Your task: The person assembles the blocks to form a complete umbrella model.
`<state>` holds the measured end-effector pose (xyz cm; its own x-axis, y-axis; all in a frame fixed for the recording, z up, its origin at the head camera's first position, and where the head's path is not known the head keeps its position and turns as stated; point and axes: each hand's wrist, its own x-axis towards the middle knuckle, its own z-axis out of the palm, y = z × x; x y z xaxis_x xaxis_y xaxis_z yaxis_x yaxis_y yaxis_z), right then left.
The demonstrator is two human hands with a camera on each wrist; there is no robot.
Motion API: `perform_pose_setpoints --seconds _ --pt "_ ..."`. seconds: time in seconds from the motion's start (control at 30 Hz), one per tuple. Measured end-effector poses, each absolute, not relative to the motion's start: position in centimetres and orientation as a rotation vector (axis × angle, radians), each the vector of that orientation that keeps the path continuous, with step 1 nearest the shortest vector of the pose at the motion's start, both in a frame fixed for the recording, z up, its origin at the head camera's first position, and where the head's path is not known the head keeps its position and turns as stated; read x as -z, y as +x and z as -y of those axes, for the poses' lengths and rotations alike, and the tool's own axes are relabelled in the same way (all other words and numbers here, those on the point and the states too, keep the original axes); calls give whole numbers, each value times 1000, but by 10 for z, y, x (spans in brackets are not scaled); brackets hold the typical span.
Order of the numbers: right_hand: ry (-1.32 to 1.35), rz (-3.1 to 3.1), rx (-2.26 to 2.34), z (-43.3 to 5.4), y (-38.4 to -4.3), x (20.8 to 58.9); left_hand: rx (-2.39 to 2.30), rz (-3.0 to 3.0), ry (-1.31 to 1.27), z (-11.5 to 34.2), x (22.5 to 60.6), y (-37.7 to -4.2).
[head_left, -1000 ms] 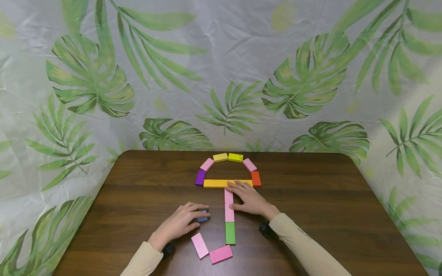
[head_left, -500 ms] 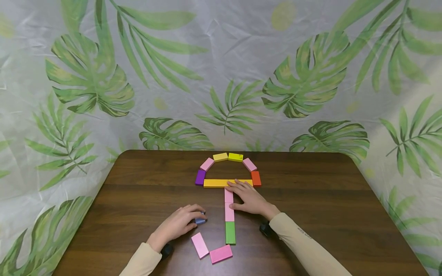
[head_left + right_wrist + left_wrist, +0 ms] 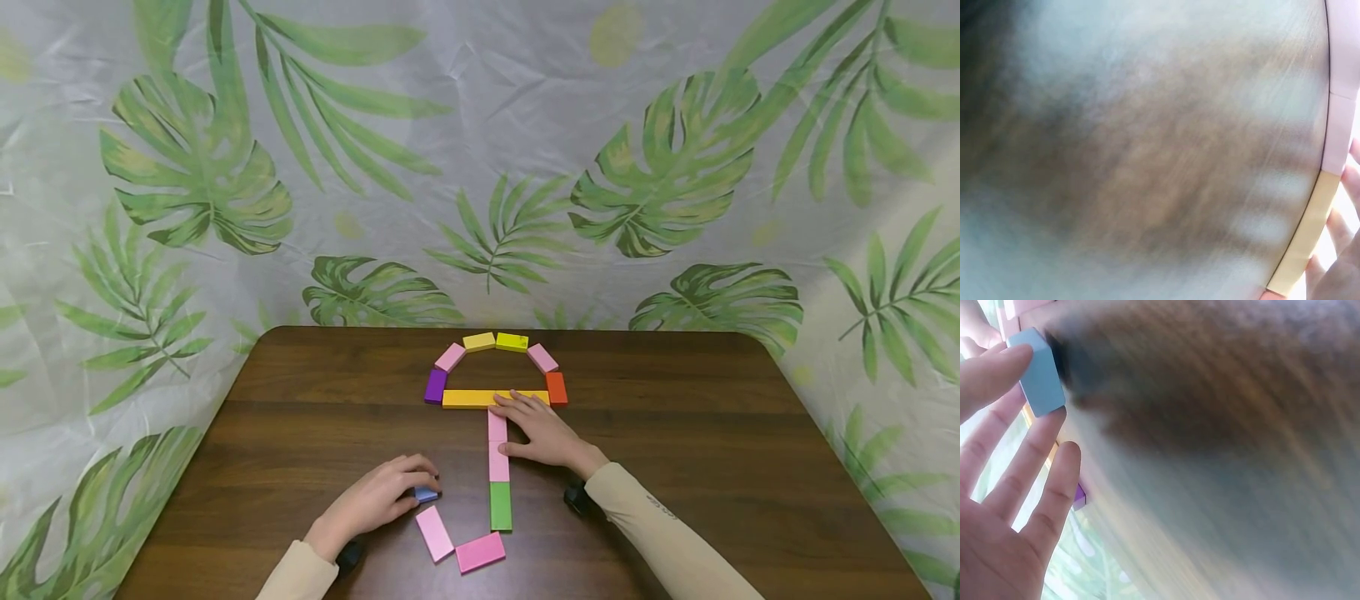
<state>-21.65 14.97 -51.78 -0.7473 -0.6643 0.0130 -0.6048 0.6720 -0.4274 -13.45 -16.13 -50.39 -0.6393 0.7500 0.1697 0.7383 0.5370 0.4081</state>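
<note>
My left hand (image 3: pixel 378 497) pinches a small blue block (image 3: pixel 1046 381) between thumb and fingertips, left of the column of blocks. In the left wrist view the ring and little fingers extend apart from it. My right hand (image 3: pixel 547 435) lies with loosely spread fingers over the column's top. Its fingertips rest at the long yellow-orange bar (image 3: pixel 465 399), and its thumb touches a pink block (image 3: pixel 498 465). Below that pink block lies a green block (image 3: pixel 500 506). A bright pink block (image 3: pixel 480 553) and a light pink block (image 3: pixel 434 534) bend away leftward from the column's foot.
An arch of blocks stands beyond the bar: a purple block (image 3: pixel 436 387), a red-orange block (image 3: pixel 556 388), pink ones and two yellow ones near the far edge of the brown table (image 3: pixel 675 392). Behind it hangs a leaf-patterned cloth (image 3: pixel 510 100).
My left hand has drawn the blue block left and toward the near edge, close to the light pink block's upper end. The right hand and the other blocks stay put.
</note>
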Motion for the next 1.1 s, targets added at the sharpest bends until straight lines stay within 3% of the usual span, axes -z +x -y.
perform_pose_setpoints --seconds 1.1 --pt "-1053 -2743 620 -149 -214 515 -693 -2742 1376 164 503 -121"
